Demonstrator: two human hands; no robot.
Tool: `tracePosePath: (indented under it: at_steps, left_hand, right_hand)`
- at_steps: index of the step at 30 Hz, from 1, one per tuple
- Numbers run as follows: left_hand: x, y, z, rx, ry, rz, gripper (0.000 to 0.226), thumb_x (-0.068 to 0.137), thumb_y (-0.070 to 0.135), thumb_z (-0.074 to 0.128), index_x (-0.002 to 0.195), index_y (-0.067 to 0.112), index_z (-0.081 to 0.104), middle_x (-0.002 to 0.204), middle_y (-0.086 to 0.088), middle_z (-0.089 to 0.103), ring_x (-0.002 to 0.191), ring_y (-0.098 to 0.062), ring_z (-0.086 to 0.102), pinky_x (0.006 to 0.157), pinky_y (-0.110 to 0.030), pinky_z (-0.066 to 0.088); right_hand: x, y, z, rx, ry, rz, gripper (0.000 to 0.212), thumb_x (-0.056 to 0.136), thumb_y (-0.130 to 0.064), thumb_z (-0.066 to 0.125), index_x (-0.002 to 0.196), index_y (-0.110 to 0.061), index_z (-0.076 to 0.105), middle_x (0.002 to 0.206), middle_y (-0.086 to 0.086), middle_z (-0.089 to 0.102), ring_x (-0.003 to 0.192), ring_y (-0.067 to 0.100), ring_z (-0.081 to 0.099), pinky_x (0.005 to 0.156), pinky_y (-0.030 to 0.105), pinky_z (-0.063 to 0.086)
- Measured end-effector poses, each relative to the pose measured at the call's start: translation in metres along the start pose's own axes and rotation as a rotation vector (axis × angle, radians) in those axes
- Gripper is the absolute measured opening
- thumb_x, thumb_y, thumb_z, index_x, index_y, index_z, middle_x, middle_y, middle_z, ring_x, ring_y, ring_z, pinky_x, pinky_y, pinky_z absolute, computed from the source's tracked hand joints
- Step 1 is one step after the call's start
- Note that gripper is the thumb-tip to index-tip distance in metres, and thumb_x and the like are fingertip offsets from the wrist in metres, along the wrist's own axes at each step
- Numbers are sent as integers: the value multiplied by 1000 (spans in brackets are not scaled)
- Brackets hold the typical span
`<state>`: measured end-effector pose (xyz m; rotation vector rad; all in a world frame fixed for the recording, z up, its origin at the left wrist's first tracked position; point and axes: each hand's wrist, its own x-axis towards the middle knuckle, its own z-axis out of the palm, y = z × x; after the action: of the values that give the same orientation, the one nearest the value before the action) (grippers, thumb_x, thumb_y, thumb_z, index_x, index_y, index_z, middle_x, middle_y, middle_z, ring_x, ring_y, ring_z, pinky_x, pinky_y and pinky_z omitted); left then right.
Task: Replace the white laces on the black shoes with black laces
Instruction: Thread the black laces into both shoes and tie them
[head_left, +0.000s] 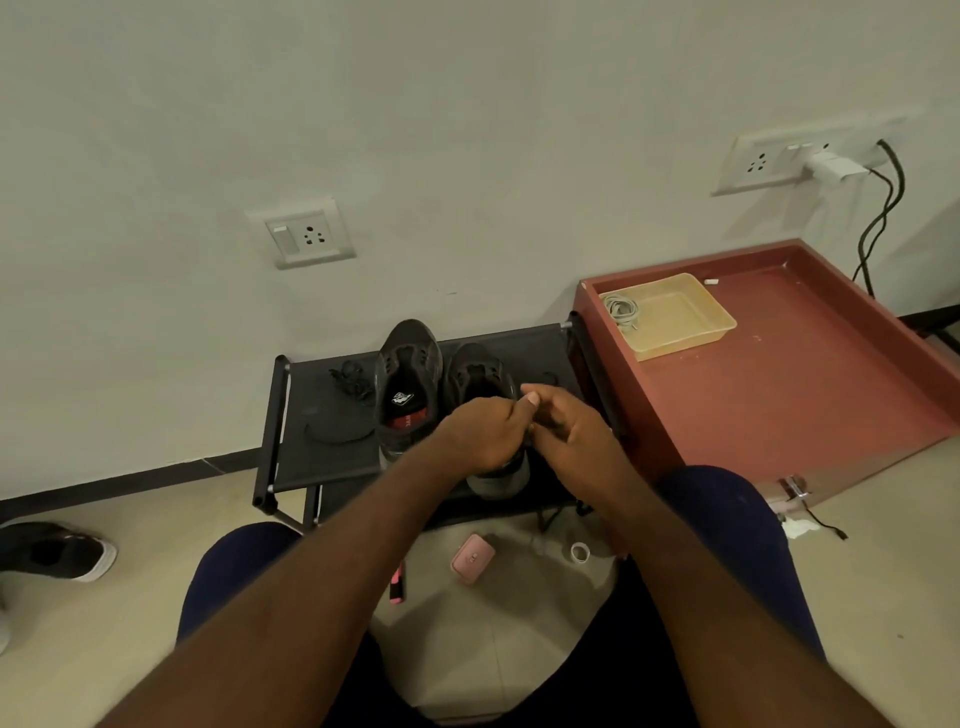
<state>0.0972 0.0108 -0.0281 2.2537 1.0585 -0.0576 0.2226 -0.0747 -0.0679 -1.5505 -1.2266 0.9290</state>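
Black lace (541, 427), as it seems, is pinched between the curled fingers of left hand (483, 436) and right hand (579, 434), held right over the right shoe (475, 374), which is set toe-to-wall, heel nearest, both hands equally near

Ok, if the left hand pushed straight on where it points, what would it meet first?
Probably the right hand, which faces it just above the black mesh shoe; depth is unclear.

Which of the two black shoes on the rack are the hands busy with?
The right shoe, under the left hand and right hand; the left shoe beside it stands untouched, insole showing.
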Motion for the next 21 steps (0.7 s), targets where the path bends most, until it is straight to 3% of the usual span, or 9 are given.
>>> tracePosePath:
  at_steps: [3, 6, 11, 14, 18, 21]
  left_hand:
    - [4, -4, 4, -151, 47, -49, 45, 106, 35, 31, 90, 5, 61, 91, -10, 64, 87, -23, 60, 84, -40, 48]
    - [4, -9, 7, -243, 170, -49, 39, 103, 38, 43, 80, 9, 56, 74, -4, 57, 67, -14, 51, 66, -31, 45]
    - [1, -18, 12, -564, 229, -87, 33, 96, 34, 60, 85, 3, 62, 62, -1, 60, 52, -7, 54, 51, -22, 45]
    - [0, -18, 12, -620, 204, -76, 22, 95, 29, 62, 85, 9, 64, 67, -1, 65, 55, -7, 59, 51, -18, 47]
    - [1, -17, 10, -601, 251, -55, 27, 93, 33, 65, 87, 7, 65, 68, -3, 67, 55, -6, 60, 53, -20, 49]
    - [6, -26, 16, -326, 307, -36, 30, 91, 42, 64, 99, 13, 66, 88, -3, 68, 75, -11, 63, 69, -28, 53]
  right_hand:
    - [0, 4, 6, -47, 34, 20, 22, 99, -11, 58, 117, -16, 68, 102, -4, 73, 95, 5, 69, 89, 32, 58]
    - [3, 6, 1, -76, 96, 26, 14, 98, -15, 60, 92, -15, 72, 81, 1, 71, 77, 17, 68, 74, 41, 58]
    - [1, 5, 1, -4, 145, 128, 12, 99, -17, 58, 91, -14, 68, 77, 4, 70, 69, 20, 65, 68, 38, 55]
    - [2, 2, -1, 86, 137, 180, 6, 97, -15, 63, 95, -12, 68, 73, 1, 64, 60, 6, 55, 57, 23, 46]
    - [2, -2, -7, 54, 91, 118, 10, 97, -15, 64, 95, -11, 72, 76, -2, 68, 65, 1, 59, 62, 14, 48]
    - [0, 2, -8, 61, 175, 209, 11, 98, -13, 59, 95, -11, 69, 78, 1, 70, 59, 6, 56, 53, 18, 46]
